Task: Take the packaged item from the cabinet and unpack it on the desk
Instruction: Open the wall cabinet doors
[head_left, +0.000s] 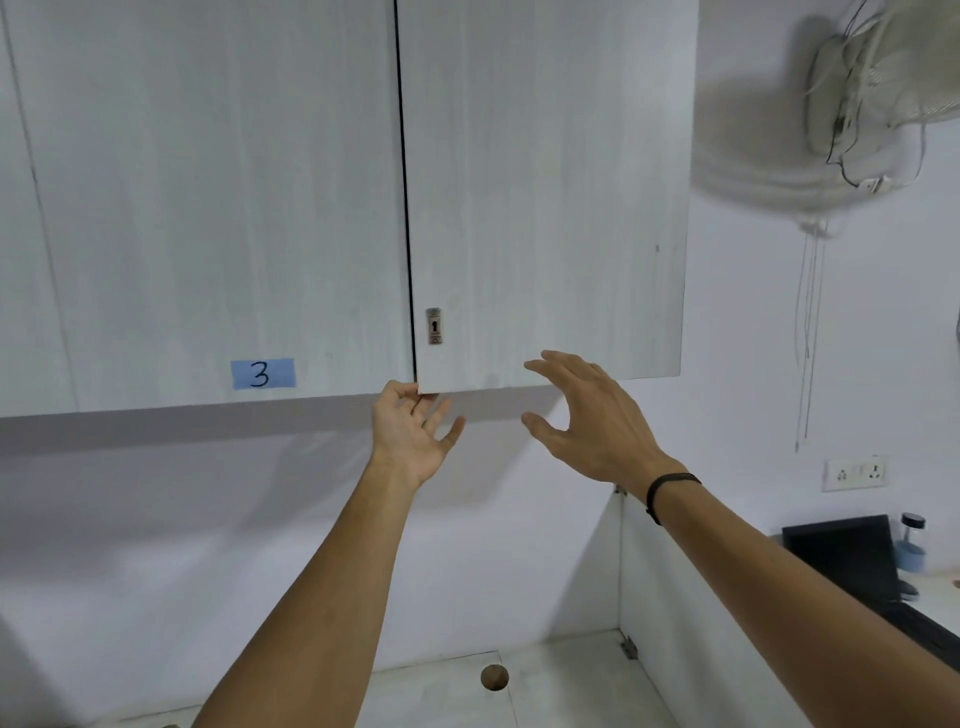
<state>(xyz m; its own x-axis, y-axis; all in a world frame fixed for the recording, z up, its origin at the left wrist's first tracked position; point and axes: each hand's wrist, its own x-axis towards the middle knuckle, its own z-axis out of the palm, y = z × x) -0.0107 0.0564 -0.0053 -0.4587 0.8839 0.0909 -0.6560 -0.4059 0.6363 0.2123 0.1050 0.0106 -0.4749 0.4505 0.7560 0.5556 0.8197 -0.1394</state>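
White wall cabinet (545, 182) fills 12 o'clock, its right door barely ajar. Left hand (410, 431) pinches that door's bottom corner; right hand (587, 415) hovers spread at 3 o'clock. Opening step, I'd guess, and next it needs a pull outward.

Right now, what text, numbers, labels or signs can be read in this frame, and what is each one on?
"3": handwritten on a blue tape label stuck to the left cabinet door, near its lower edge.
Nothing else is readable: the keyhole plate on the right cabinet door and the wall socket show no legible marking.
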